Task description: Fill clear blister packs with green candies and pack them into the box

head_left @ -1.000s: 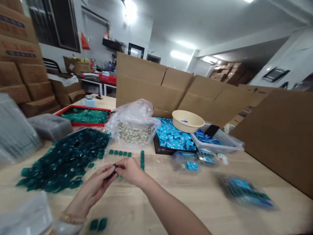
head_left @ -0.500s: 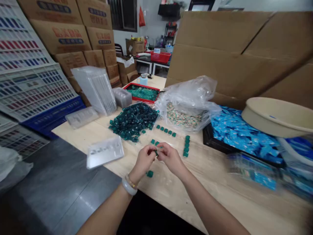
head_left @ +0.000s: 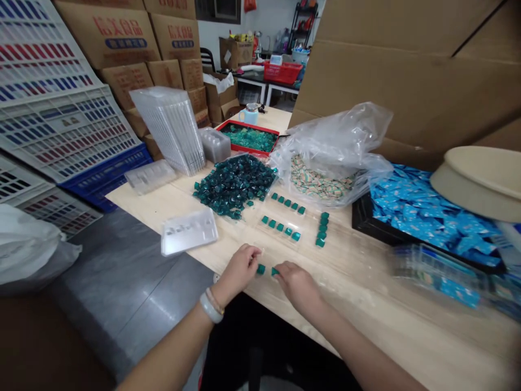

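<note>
Head view — hands (head_left: 240,269) (head_left: 299,285) near table edge (head_left: 134,218)

The left hand (head_left: 240,267) and right hand (head_left: 298,285) rest on the table (head_left: 391,331), two green pods (head_left: 261,269) between them, a heap of pods (head_left: 235,184) farther ahead.

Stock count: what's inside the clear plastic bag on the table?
Small cream-and-green patterned packets, heaped in the crumpled clear plastic bag. Packets below the top layer are hidden, and the folded film covers the pile's back.
</note>
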A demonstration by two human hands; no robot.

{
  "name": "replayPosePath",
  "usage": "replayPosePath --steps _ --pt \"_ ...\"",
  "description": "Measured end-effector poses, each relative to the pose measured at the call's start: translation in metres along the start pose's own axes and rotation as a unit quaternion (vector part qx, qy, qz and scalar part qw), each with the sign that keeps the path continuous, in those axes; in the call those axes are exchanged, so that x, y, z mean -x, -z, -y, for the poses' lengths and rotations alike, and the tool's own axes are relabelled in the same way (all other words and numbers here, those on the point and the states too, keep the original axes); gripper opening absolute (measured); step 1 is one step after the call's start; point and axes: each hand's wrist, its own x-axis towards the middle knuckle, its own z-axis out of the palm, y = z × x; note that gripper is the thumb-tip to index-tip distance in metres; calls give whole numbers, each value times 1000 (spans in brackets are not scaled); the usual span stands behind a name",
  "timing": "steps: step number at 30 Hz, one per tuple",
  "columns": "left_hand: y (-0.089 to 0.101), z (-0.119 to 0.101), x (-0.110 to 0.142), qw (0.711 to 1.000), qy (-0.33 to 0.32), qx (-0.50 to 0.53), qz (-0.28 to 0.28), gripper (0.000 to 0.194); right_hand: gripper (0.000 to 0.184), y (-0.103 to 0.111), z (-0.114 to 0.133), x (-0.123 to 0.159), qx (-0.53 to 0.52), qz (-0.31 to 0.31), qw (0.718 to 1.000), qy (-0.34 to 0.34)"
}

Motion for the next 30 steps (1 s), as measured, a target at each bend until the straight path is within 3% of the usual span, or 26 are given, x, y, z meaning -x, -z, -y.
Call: replayPosePath --steps 3,10,13,24,30 --pt "-4 13 -1 998 -12 -48 42 23 13 -15 7 -6 118 43 992 16" --pt "-4 11 -1 995 -11 -71 72 16 19 -34 -9 11 51 -115 992 16" --pt "-2 10 -1 994 -17 -80 75 16 20 -35 -16 16 32 -144 988 35" --pt "-2 12 -4 989 -19 -103 103 15 20 -36 -23 6 -51 -82 989 110" --pt "0 7 -3 986 -12 -122 114 16 24 -36 -21 8 -40 -79 993 75"
